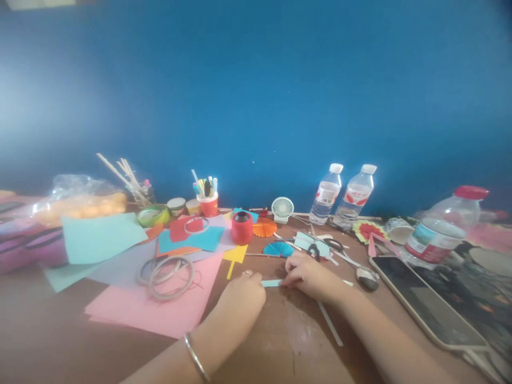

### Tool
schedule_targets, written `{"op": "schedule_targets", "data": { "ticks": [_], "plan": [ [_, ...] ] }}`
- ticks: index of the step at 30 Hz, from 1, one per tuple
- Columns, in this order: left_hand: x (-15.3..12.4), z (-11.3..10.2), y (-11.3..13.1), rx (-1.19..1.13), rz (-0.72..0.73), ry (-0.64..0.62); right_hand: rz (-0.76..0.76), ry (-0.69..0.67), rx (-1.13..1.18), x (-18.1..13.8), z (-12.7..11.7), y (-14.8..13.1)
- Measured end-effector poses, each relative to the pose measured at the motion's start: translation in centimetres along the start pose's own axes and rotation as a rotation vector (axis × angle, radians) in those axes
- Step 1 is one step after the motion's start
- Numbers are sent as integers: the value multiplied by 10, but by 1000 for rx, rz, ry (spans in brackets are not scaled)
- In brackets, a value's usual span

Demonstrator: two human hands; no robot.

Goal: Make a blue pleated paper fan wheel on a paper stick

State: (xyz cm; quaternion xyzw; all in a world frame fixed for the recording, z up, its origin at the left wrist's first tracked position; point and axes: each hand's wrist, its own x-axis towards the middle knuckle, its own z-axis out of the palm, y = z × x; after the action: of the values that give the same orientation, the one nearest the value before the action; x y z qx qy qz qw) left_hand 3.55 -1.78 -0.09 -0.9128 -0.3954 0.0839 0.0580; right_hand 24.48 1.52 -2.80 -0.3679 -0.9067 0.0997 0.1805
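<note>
Low over the middle of the table, a short light-blue paper strip (272, 284) stretches between my two hands. My left hand (243, 296), with a ring and a silver bangle, is closed on the strip's left end. At the right end, the fingers of my right hand (304, 274) pinch it. Just beyond lie a blue pleated paper fan (279, 248) and an orange pleated fan (264, 228). A thin white strip (330, 324) rests under my right forearm. Black-handled scissors (316, 249) sit past my right hand.
Pink paper sheets (160, 309) with tape rolls (171, 277) lie to the left. A red spool (242, 228), a cup of pens (208, 204), a small white fan (282, 209) and water bottles (326, 196) stand at the back. To the right are a phone (430, 304) and a large bottle (442, 229).
</note>
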Motion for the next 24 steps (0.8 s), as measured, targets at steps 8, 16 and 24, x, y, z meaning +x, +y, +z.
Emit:
{"op": "schedule_targets", "data": {
  "ticks": [8, 16, 24],
  "plan": [
    [-3, 9, -5, 35, -22, -25, 24, -33, 0, -7, -15, -2],
    [-1, 3, -11, -18, 38, -7, 134, 124, -194, -15, -13, 15],
    [1, 1, -11, -60, 24, 24, 97, 295, 2, -8, -10, -1]
  ]
}}
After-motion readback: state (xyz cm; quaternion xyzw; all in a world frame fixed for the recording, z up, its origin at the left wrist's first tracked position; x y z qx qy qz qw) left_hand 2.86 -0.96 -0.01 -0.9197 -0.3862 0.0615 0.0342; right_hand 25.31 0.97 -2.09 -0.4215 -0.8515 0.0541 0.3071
